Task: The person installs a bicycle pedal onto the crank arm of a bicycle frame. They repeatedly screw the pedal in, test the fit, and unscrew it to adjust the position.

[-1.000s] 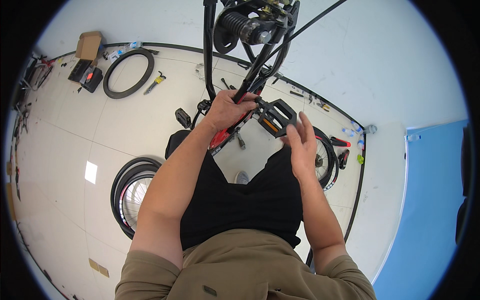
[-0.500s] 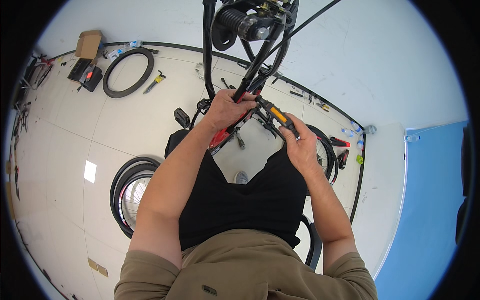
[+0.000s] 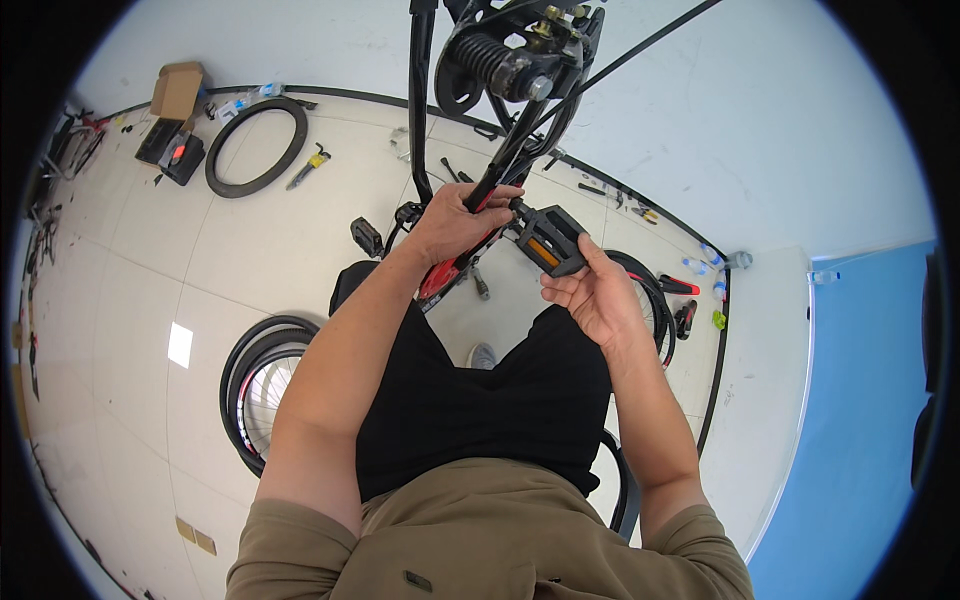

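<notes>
A black bicycle pedal [image 3: 553, 241] with an orange reflector lies just right of the bicycle's red and black frame [image 3: 488, 190]. My right hand [image 3: 598, 292] grips its outer end, thumb on the upper edge and fingers curled below. Beside the frame tube, my left hand [image 3: 455, 222] closes its thumb and fingers around the pedal's inner axle end; what lies under the fingers is partly hidden. Left of that hand is the opposite pedal [image 3: 365, 237]. Above both hands rises a black spring part [image 3: 482, 60] with a bolt.
Wheels and tyres [image 3: 245, 390] lie at my left, with another wheel [image 3: 650, 300] at my right. A loose tyre [image 3: 256, 147], an open cardboard box [image 3: 178, 92] and a yellow-handled tool [image 3: 309, 167] are on the far-left floor. Bottles [image 3: 695, 266] and tools line the right wall.
The pedal has turned about its axle, from edge-on to showing its broad face. My right hand has shifted its fingers along it, while my left hand stays nearly still. The spring part appears slightly lower.
</notes>
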Action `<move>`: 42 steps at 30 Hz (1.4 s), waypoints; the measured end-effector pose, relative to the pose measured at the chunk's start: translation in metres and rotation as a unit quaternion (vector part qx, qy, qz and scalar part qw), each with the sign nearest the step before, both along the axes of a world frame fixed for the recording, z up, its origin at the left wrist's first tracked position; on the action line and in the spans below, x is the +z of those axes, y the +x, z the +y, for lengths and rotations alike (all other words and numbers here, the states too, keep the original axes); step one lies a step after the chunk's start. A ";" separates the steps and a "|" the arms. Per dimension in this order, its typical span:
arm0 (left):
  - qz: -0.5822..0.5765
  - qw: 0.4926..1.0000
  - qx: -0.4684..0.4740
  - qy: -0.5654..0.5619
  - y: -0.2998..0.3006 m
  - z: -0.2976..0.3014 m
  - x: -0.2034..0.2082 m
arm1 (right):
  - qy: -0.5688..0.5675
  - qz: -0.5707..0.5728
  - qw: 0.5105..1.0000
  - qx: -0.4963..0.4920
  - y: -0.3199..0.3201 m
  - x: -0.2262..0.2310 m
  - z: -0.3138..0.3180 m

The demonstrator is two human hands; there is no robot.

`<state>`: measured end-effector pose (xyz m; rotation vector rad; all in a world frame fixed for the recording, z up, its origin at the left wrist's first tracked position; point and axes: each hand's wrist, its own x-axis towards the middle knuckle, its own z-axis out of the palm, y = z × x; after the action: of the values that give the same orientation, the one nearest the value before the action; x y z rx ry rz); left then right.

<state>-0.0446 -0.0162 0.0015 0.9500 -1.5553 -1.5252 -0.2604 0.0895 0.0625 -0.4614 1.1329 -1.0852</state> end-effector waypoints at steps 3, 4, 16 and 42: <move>-0.002 1.000 -0.006 0.023 -0.001 0.003 0.004 | -0.015 0.030 0.999 -0.009 0.003 -0.001 0.002; -0.020 0.999 -0.017 0.027 0.001 0.002 0.010 | -0.020 0.039 0.999 -0.016 0.005 -0.002 0.002; -0.007 0.997 -0.080 0.003 0.020 -0.006 0.042 | -0.082 0.042 0.996 -0.008 0.026 -0.003 0.010; 0.013 0.993 -0.097 0.064 0.017 -0.007 0.037 | 0.049 -0.043 0.994 -0.090 0.003 -0.037 0.082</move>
<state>-0.0280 -0.0237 0.0384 0.8645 -1.5845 -1.7852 -0.2574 0.1711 0.0252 -0.2358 1.1611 -1.1880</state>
